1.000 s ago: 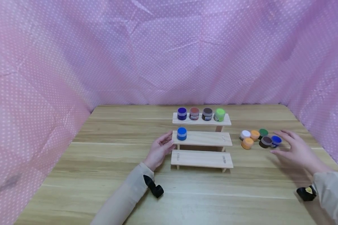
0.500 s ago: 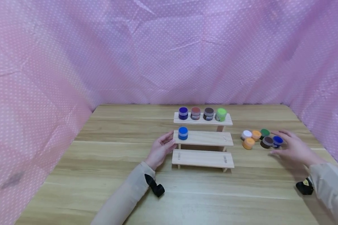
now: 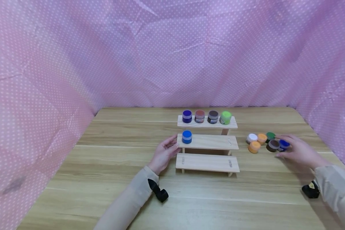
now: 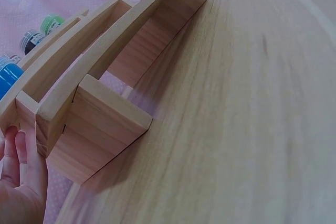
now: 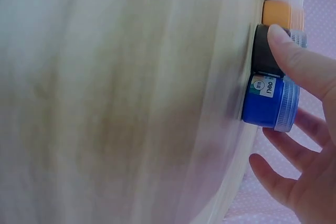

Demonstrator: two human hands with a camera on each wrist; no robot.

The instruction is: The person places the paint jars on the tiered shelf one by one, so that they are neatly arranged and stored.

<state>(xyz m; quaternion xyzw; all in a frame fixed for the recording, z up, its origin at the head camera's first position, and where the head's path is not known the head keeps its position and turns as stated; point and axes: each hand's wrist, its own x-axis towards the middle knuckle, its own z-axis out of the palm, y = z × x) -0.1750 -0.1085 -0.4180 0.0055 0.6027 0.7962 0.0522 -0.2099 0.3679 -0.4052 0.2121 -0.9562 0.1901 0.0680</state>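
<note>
My left hand [image 3: 164, 154] grips the left end of a three-tier wooden stand [image 3: 207, 162], fingers against its end in the left wrist view. A bright blue paint jar [image 3: 187, 137] stands at the left of the middle tier. On the top tier are a dark blue jar [image 3: 187, 117], a reddish-brown jar [image 3: 199, 117], a dark brown jar [image 3: 213, 117] and a light green jar [image 3: 225, 118]. My right hand [image 3: 300, 151] is spread around a blue jar [image 5: 268, 100] on the table. Its thumb overlaps the neighbouring dark jar [image 5: 265, 51] in the right wrist view; some fingers are behind the blue jar.
Beside the blue jar stand a white jar [image 3: 251, 138], two orange jars [image 3: 254, 147] and a dark green jar [image 3: 270, 136], close together on the wooden table [image 3: 118, 153]. A pink dotted cloth [image 3: 149, 64] hangs around the table's back and sides.
My right hand has moved slightly left and its fingers have drawn nearer around the blue jar. The left hand keeps its place on the stand; the view has shifted slightly.
</note>
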